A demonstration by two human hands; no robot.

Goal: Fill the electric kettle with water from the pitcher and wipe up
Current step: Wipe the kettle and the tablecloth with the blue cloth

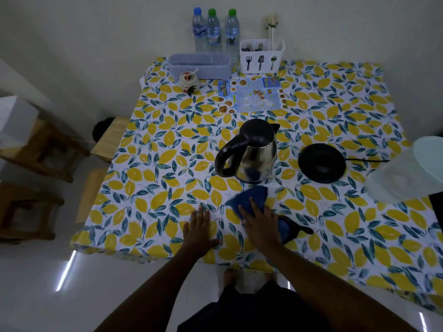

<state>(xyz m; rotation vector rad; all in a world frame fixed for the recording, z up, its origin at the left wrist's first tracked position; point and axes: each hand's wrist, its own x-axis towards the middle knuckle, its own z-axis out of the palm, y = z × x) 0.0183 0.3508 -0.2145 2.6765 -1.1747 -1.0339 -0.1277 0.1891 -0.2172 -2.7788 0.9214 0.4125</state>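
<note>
Three water bottles (212, 29), cutlery caddy (261, 56), menu (250, 95) (far edge); stools (36, 149) left.

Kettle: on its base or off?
Off. The kettle stands directly on the tablecloth, lid shut; the round black base sits bare to its right.

No wording is legible: print on the menu sheet (250, 95) and bottle labels (214, 35) is too small.

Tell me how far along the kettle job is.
Pouring looks over: the kettle stands lid shut, and the pitcher sits aside. In hand: the right hand presses the blue cloth on the table, wiping. Left: the kettle is still off its base.
</note>
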